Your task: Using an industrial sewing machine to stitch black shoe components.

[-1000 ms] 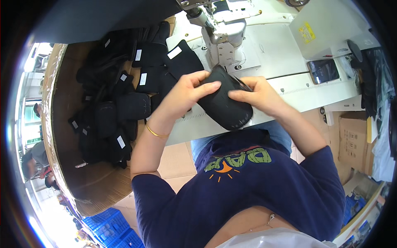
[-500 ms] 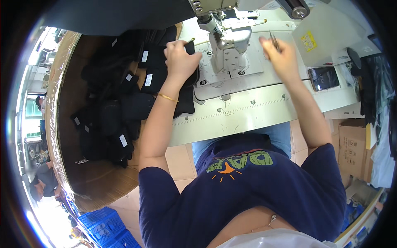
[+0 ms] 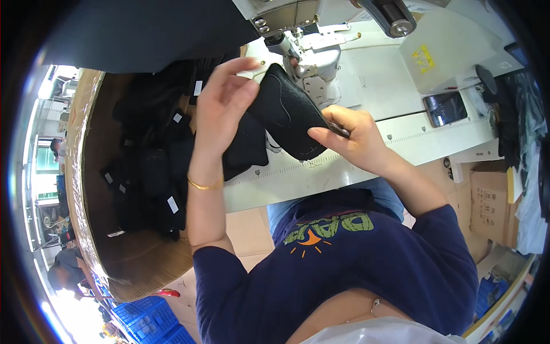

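Your white worktable (image 3: 395, 74) spans the upper middle and right of the frame, with a brown carton (image 3: 143, 272) of dark pieces at left. The sewing machine (image 3: 323, 63) stands at upper centre. Just below it, about the frame's centre, is the black fabric piece (image 3: 289, 123), between your hands. Its long axis slants from upper left to lower right; the narrower end points up, beside the machine, and the broader end points down toward the table's front edge. Your left hand (image 3: 220, 109) is at its left side, thumb and fingers spread, gripping nothing visible; whether the thumb touches the edge, you cannot tell. Your right hand (image 3: 361, 137) is the one holding, thumb and fingers closed on the lower right edge. A slim dark tool (image 3: 339, 131), its kind unclear, shows among those fingers.
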{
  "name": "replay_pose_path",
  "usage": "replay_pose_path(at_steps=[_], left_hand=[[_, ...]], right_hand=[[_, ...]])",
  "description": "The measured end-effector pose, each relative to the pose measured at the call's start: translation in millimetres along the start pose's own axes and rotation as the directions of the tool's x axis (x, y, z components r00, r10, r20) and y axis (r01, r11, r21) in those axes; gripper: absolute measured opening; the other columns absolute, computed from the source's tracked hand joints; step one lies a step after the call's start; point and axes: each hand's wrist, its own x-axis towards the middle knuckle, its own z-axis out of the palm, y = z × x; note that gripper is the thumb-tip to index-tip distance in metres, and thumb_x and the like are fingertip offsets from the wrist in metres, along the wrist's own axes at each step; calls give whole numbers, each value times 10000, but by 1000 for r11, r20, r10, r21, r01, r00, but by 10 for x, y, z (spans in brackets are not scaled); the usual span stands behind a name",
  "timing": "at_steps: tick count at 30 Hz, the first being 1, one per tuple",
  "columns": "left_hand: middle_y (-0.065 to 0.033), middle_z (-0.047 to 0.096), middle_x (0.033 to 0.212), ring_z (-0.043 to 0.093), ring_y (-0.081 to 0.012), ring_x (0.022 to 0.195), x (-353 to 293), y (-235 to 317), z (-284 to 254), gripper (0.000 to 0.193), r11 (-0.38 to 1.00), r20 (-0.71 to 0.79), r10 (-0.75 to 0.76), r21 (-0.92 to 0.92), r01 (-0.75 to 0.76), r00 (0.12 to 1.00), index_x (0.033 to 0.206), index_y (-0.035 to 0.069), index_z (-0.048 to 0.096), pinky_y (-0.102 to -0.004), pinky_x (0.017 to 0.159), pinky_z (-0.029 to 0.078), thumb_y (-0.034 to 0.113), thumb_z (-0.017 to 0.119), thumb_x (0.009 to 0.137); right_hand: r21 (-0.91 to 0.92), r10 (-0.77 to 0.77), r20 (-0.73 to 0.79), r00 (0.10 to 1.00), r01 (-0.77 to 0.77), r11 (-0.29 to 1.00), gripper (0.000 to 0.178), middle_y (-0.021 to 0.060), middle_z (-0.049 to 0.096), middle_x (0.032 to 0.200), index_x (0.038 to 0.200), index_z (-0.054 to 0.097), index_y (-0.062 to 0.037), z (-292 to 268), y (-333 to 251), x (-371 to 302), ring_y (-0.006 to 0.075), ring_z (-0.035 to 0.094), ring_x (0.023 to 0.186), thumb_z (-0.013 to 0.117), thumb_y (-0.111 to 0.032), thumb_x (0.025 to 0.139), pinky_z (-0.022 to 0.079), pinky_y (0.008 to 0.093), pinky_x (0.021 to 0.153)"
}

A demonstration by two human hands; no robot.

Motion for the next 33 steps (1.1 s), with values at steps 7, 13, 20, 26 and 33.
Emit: replay_pose_path(at_steps=[7, 13, 20, 26, 33], left_hand=[[7, 667, 937, 596, -70, 870, 528, -7, -29, 237, 968, 235, -191, -116, 223, 953, 1048, 0, 689, -213, 782, 459, 143, 725, 862], [-57, 686, 1067, 634, -142, 995, 674, 105, 38, 260, 892, 121, -440, -56, 449, 890, 1118, -21, 660, -265, 898, 476, 64, 647, 872], [-43, 691, 999, 605, -107, 923, 692, 157, 133, 266, 916, 172, -398, 24, 400, 901, 1075, -13, 697, -258, 829, 471, 187, 573, 950], [-100, 658, 909, 622, -258, 783, 303, -127, 77, 333, 731, -241, 639, 484, -480, 730, 1037, -31, 682, -311, 708, 487, 257, 522, 994], [-39, 685, 1081, 589, -174, 899, -47, -197, 125, 277, -28, 439, 782, 734, -679, 443, 1105, 90, 723, -290, 698, 487, 86, 689, 830]], right_hand=[[44, 16, -107, 994, -11, 999, 255, 120, 541, 630, 859, 598, 12, -10, -138, 238, 172, 459, 510, 618, -225, 952, 393, 301, 497], [297, 154, -112, 982, -115, 948, 345, 53, 610, 635, 800, 595, 3, -42, -263, 302, 75, 476, 563, 530, -275, 993, 401, 259, 534], [263, 106, -178, 978, -56, 963, 353, 52, 639, 613, 793, 611, -7, 56, -271, 297, 106, 627, 560, 539, -286, 996, 438, 261, 513], [212, 176, -90, 980, -154, 965, 317, 17, 631, 603, 751, 600, -34, 32, -358, 173, 37, 469, 532, 535, -234, 988, 370, 234, 499], [253, 169, -96, 981, -140, 957, 312, 34, 633, 603, 736, 579, -30, 29, -391, 96, 65, 534, 544, 560, -234, 972, 408, 262, 507]])
